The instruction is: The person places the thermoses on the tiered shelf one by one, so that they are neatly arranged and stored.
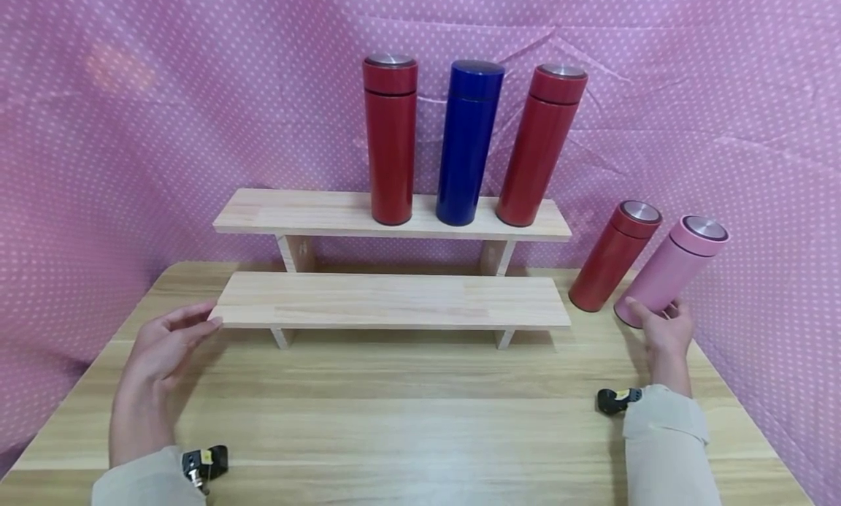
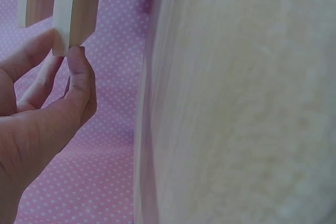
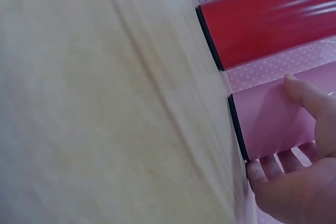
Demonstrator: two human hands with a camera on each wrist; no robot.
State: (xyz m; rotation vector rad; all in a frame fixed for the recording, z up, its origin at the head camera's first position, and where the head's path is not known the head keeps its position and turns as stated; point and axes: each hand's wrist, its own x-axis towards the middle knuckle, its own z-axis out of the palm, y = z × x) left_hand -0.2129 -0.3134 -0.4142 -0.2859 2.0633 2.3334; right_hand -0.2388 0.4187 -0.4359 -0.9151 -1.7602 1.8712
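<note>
My left hand (image 1: 160, 349) pinches the left end of the lower board of a two-tier wooden shelf (image 1: 394, 301), thumb in front. In the left wrist view the fingertips (image 2: 77, 69) meet that board's end. At the right, my right hand (image 1: 669, 336) grips a pink thermos (image 1: 680, 269) low on its body. The right wrist view shows the thumb on one side of the pink thermos (image 3: 262, 119) and the other fingers on the opposite side. Its black base is at the tabletop. Just left of it a short red thermos (image 1: 614, 258) stands upright.
On the shelf's upper board (image 1: 302, 210) stand a tall red thermos (image 1: 392, 141), a blue thermos (image 1: 469, 141) and another tall red thermos (image 1: 540, 148). The shelf rests on a wooden table (image 1: 407, 411). A pink dotted cloth (image 1: 230, 112) hangs behind and at both sides.
</note>
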